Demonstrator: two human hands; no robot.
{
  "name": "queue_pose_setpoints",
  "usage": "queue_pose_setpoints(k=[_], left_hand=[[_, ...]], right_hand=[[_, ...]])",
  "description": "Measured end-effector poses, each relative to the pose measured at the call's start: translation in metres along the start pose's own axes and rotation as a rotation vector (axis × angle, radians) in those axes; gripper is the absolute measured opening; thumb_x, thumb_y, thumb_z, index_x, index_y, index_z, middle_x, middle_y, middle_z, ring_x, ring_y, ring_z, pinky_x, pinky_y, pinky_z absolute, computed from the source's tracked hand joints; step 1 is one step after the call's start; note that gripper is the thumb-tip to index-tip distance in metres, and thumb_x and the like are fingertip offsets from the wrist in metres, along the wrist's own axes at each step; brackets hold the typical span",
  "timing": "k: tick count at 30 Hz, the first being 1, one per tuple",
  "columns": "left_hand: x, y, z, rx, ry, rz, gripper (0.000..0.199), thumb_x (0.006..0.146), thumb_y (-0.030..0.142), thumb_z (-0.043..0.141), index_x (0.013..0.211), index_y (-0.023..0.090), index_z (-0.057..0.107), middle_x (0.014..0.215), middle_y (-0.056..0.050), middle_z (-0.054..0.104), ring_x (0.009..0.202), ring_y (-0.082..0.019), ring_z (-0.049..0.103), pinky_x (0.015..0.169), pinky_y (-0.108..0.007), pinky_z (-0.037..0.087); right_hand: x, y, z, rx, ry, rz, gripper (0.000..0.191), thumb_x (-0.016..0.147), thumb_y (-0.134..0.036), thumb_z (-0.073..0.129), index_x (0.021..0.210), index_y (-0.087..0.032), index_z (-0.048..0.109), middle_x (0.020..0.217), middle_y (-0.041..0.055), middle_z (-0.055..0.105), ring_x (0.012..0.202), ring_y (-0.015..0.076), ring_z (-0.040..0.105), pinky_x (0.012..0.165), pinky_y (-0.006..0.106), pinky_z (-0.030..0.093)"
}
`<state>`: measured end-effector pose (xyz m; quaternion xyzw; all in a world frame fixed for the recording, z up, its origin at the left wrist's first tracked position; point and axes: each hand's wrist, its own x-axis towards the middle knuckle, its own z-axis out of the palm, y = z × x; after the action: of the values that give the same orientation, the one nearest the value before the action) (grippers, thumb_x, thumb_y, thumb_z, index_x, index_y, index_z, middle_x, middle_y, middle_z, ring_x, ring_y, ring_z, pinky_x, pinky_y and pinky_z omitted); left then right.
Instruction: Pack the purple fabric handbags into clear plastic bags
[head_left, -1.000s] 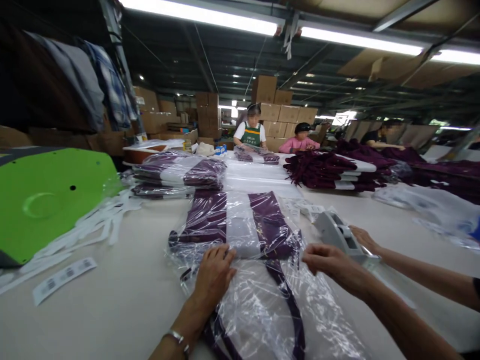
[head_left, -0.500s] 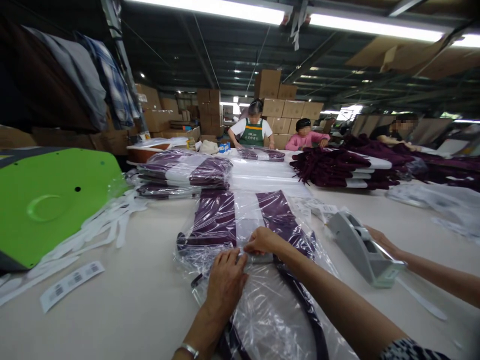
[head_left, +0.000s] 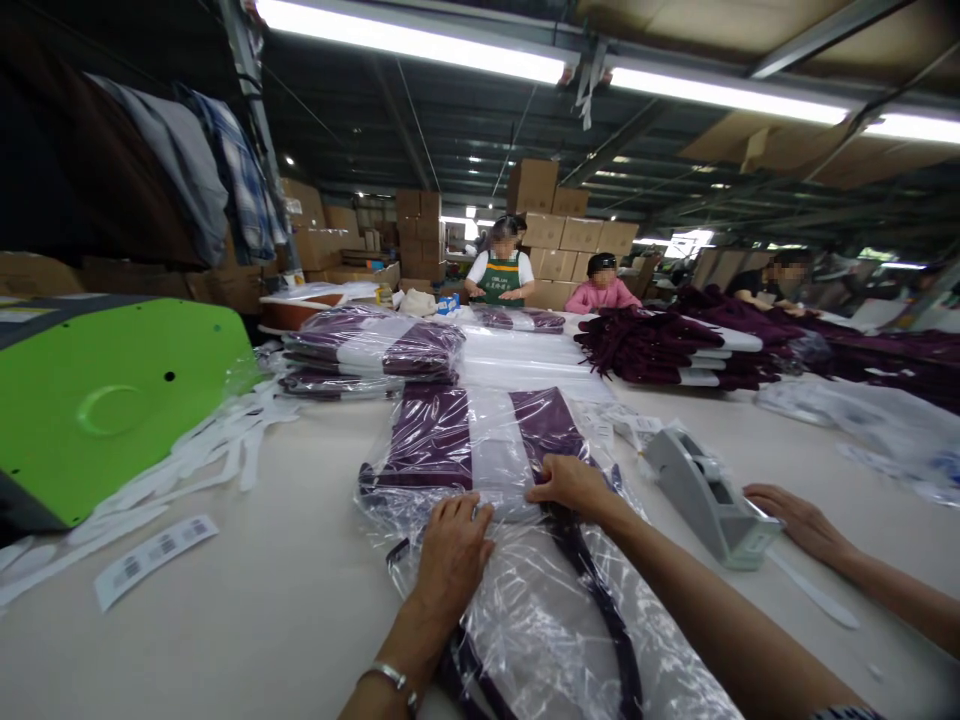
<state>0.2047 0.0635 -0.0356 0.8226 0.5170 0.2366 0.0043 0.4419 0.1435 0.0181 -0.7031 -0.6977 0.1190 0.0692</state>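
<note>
A folded purple fabric item (head_left: 431, 430) with a pale paper band (head_left: 495, 440) lies inside a clear plastic bag (head_left: 547, 590) in front of me. Dark straps (head_left: 600, 580) run toward me under the film. My left hand (head_left: 454, 545) rests on the near part of the bag, fingers extended over the plastic. To its right, my right hand (head_left: 574, 487) has thumb and fingers closed on the film at the band's near right corner. A grey tape dispenser (head_left: 709, 500) stands to the right, and another person's hand (head_left: 799, 520) is beside it.
Bagged purple items (head_left: 367, 345) are stacked behind. A green machine (head_left: 120, 400) stands left, near white strips (head_left: 217, 450) and a barcode label sheet (head_left: 156, 560). Unbagged purple items (head_left: 667, 340) are piled at the back right. Several people work across the table.
My right hand has slid right along the bag, away from my left hand, which stays put. The other person's hand has come into fuller view beside the dispenser.
</note>
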Motion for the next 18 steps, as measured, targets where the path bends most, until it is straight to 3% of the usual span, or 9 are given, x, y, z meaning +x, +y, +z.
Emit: queue_pose_setpoints(k=[4,7,9,11,14,16,18], left_hand=[[0.003,0.0,-0.001,-0.06,0.013,-0.01,0.039,0.082,0.024,0.071,0.12,0.025,0.063,0.127,-0.007,0.065,0.119,-0.028,0.057,0.107,-0.049,0.041],[0.008,-0.003,-0.007,-0.144,0.013,0.006,0.031,0.09,0.03,0.062,0.121,0.023,0.062,0.127,-0.009,0.065,0.12,-0.026,0.058,0.105,-0.048,0.045],[0.008,-0.013,-0.014,-0.183,0.086,0.022,0.031,0.094,0.032,0.055,0.123,0.023,0.061,0.134,-0.01,0.06,0.124,-0.026,0.056,0.106,-0.047,0.045],[0.003,-0.032,-0.023,-0.159,0.245,-0.02,0.035,0.094,0.036,0.051,0.125,0.022,0.06,0.143,-0.013,0.052,0.134,-0.028,0.048,0.111,-0.05,0.04],[-0.014,-0.076,-0.032,-0.102,0.46,-0.28,0.052,0.09,0.049,0.049,0.129,0.016,0.058,0.154,-0.019,0.037,0.146,-0.037,0.027,0.117,-0.059,0.027],[-0.026,-0.107,-0.034,-0.228,0.466,-0.544,0.069,0.081,0.06,0.054,0.131,0.013,0.055,0.154,-0.022,0.035,0.147,-0.041,0.025,0.118,-0.061,0.025],[-0.034,-0.128,-0.033,-0.509,0.412,-0.777,0.086,0.072,0.066,0.061,0.139,0.015,0.046,0.15,-0.021,0.041,0.142,-0.041,0.035,0.114,-0.057,0.034]], right_hand=[[-0.01,0.06,-0.026,0.085,0.115,0.127,0.031,0.076,-0.039,0.071,0.099,-0.017,0.07,0.098,0.0102,0.073,0.092,0.0252,0.066,0.076,0.03,0.043],[-0.016,0.095,-0.033,0.187,0.186,0.254,0.042,0.081,-0.038,0.068,0.112,-0.009,0.066,0.112,0.0184,0.069,0.104,0.0288,0.064,0.085,0.033,0.044],[-0.017,0.11,-0.029,0.3,0.182,0.32,0.048,0.082,-0.044,0.068,0.115,-0.009,0.065,0.113,0.0187,0.069,0.103,0.0285,0.064,0.085,0.033,0.046],[-0.016,0.119,-0.021,0.437,0.149,0.37,0.051,0.084,-0.053,0.063,0.114,-0.012,0.066,0.105,0.0148,0.072,0.095,0.0254,0.067,0.079,0.032,0.049],[-0.011,0.129,-0.009,0.608,0.124,0.405,0.057,0.08,-0.06,0.064,0.113,-0.014,0.065,0.099,0.011,0.073,0.089,0.0229,0.068,0.072,0.03,0.051],[-0.006,0.133,-0.003,0.682,0.134,0.407,0.063,0.074,-0.058,0.071,0.116,-0.012,0.062,0.102,0.0118,0.071,0.09,0.0226,0.066,0.071,0.028,0.049],[-0.001,0.136,0.002,0.742,0.14,0.401,0.067,0.07,-0.056,0.076,0.116,-0.01,0.06,0.098,0.0111,0.069,0.084,0.0214,0.065,0.065,0.027,0.047]])
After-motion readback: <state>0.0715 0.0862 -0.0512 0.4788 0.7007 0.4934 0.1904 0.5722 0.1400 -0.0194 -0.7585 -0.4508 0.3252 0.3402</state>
